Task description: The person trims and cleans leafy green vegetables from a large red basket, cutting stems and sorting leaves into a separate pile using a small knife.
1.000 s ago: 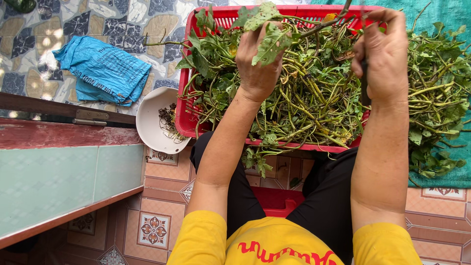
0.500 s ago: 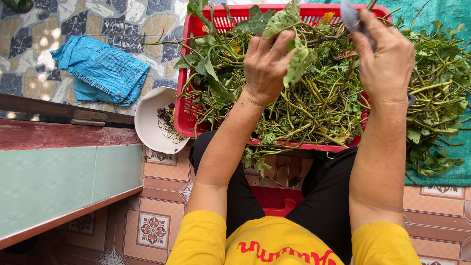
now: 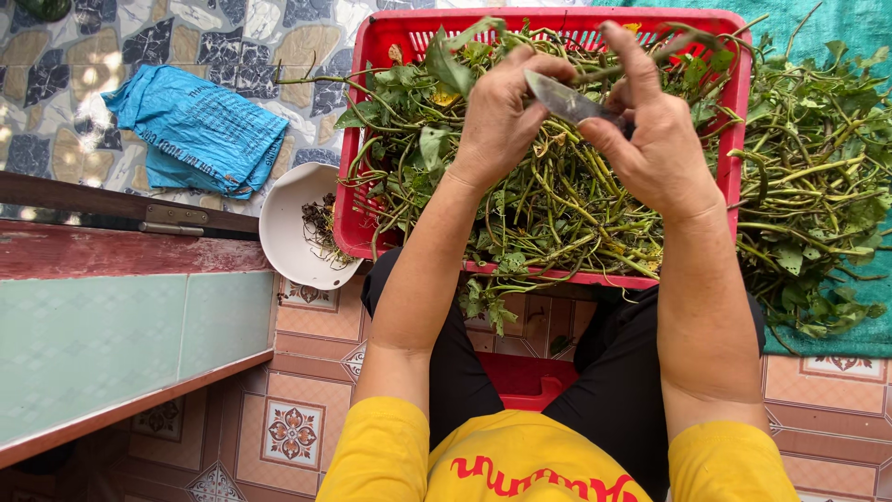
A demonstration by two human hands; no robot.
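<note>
crate [image 3: 390, 37] packed with stems [image 3: 557, 204]; no bare room inside. bowl [image 3: 288, 223] touches its left wall, blue bag [image 3: 195, 130] beyond. loose greens [image 3: 818, 186] crowd the right. open tiles lie far left.

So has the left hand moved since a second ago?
Yes. The left hand has shifted right along the red basket, away from its left wall, closing on the right hand and the knife.

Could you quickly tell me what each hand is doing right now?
Left hand: closed on a green stem.
Right hand: closed on a knife.
</note>
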